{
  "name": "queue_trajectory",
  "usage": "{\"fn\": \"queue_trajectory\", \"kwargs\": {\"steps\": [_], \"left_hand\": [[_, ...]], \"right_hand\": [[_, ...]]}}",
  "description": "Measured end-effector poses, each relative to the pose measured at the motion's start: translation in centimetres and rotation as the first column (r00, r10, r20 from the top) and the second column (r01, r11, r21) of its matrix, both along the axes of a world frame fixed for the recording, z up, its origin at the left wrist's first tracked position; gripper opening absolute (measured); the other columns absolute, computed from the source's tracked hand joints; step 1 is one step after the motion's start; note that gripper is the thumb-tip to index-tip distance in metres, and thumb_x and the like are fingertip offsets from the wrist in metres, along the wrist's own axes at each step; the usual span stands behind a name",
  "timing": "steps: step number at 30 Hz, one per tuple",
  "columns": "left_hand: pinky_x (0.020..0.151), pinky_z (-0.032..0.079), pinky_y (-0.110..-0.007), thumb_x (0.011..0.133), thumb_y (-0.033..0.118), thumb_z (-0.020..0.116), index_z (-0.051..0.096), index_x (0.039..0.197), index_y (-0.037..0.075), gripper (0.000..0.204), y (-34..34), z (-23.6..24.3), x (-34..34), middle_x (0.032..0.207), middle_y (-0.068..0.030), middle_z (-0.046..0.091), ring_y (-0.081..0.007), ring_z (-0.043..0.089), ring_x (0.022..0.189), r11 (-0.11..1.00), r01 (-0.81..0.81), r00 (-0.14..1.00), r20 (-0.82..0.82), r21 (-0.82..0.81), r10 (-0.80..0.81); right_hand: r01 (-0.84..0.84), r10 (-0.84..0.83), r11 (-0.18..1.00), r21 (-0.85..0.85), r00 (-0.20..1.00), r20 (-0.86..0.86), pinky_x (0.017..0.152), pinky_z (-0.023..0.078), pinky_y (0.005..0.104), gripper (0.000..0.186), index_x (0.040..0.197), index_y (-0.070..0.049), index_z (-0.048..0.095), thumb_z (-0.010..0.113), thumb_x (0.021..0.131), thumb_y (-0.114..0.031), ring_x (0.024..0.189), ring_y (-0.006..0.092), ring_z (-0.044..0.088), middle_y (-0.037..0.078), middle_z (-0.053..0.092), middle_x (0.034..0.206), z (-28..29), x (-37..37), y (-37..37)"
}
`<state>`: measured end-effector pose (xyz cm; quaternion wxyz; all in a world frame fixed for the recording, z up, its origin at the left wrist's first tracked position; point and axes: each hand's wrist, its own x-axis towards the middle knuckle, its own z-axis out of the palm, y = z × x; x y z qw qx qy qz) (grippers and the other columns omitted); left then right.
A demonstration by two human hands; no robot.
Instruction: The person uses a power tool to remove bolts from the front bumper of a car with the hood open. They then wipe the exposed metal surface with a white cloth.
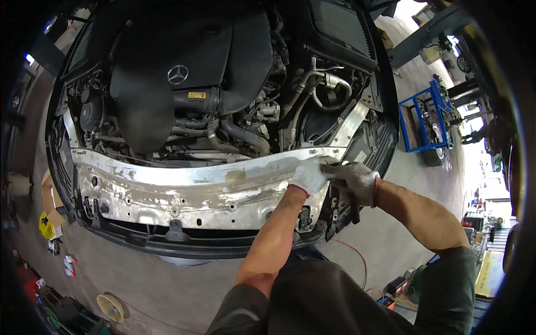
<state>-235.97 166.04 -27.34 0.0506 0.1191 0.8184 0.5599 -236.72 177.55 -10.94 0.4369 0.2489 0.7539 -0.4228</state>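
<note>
The car's engine bay stands open before me, with a bare, scuffed silver metal front panel (162, 198) across its near side. My gloved right hand (360, 181) is closed round a dark tool, and the black handle of the tool (355, 212) hangs below the fist. Its exact kind does not show. My left hand (310, 174), also in a white knit glove, meets it at the panel's right end. The fingers of the left hand are curled, and what they grip is hidden. Both hands are close to the dark bracket near the headlamp opening (335, 204).
The black engine cover (173, 50) and hoses (245, 134) fill the bay. To the right stands a blue tool cart (419, 120). A red hose (360, 254) runs over the floor. On the left lie a cardboard box (51, 195) and a yellow coil (46, 226).
</note>
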Motion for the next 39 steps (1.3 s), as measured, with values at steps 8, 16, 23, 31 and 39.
{"fn": "queue_trajectory", "kwargs": {"steps": [8,16,23,31,39], "left_hand": [[0.083,0.059,-0.044,0.08,0.021,0.076,0.066,0.109,0.007,0.034,1.8,1.2,2.2,0.105,-0.0169,0.071,-0.0374,0.072,0.098,0.956,-0.292,0.956,-0.042,-0.025,0.291],[0.09,0.058,-0.036,0.081,0.01,0.075,0.066,0.125,0.014,0.045,2.9,-1.9,0.7,0.12,-0.013,0.072,-0.0327,0.07,0.107,0.947,-0.116,0.973,-0.16,0.301,0.169],[0.097,0.058,-0.04,0.072,0.004,0.08,0.062,0.135,0.012,0.066,1.5,-1.8,2.2,0.12,-0.0157,0.071,-0.0334,0.069,0.113,0.991,-0.098,0.961,-0.269,-0.091,0.07],[0.104,0.055,-0.043,0.082,0.01,0.073,0.067,0.134,0.023,0.054,1.5,-1.1,1.2,0.125,-0.0167,0.07,-0.0354,0.067,0.117,0.979,-0.103,0.977,-0.166,0.177,0.132],[0.096,0.058,-0.041,0.079,0.012,0.075,0.069,0.126,0.022,0.048,1.1,-0.8,1.3,0.118,-0.0127,0.072,-0.0347,0.07,0.11,0.974,-0.118,0.956,-0.244,0.195,0.165]], "right_hand": [[-0.75,0.984,-0.177,0.637,-0.143,0.104,0.083,0.058,0.0451,0.041,0.11,-0.007,0.075,0.071,0.09,-0.043,0.088,0.0331,0.075,0.02,0.076,0.096,3.6,-4.0,-3.6],[-0.152,0.152,0.988,0.009,0.988,-0.013,0.051,0.037,0.0332,0.029,0.091,-0.006,0.072,0.072,0.096,-0.035,0.054,0.013,0.047,0.001,0.057,0.067,1.4,-0.4,0.5],[-0.717,0.955,0.267,0.644,0.284,-0.08,0.073,0.057,0.0431,0.037,0.107,-0.009,0.075,0.071,0.095,-0.043,0.082,0.0314,0.075,0.014,0.075,0.086,4.3,-2.0,-2.0],[-0.031,0.029,0.996,-0.086,0.999,-0.02,0.054,0.05,0.0346,0.026,0.094,-0.006,0.071,0.075,0.094,-0.032,0.06,0.0144,0.057,0.0,0.059,0.073,-0.7,-0.8,1.3],[-0.336,0.351,0.896,0.292,0.936,-0.001,0.058,0.054,0.037,0.025,0.093,-0.001,0.072,0.076,0.091,-0.026,0.065,0.0224,0.067,0.008,0.07,0.078,3.9,-1.2,-2.9]]}}
